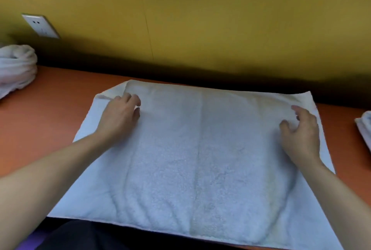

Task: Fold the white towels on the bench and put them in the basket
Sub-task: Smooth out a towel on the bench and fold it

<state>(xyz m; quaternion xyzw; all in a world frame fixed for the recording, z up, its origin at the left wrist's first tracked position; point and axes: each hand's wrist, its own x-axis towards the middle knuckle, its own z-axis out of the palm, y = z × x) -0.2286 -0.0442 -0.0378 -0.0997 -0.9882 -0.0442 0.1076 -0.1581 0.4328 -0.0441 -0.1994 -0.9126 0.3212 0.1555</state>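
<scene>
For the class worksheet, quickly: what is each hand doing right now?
Left hand: fingers curled, pinching the spread towel near its far left corner.
Right hand: open, fingers loosely spread at the towel's far right edge.

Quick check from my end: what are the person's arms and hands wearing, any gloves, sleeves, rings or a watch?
Nothing shows on them. The left hand and right hand are ungloved, with no rings visible. Both forearms are bare as far as the frame edges, with no sleeves, watch or wristband in sight.
</scene>
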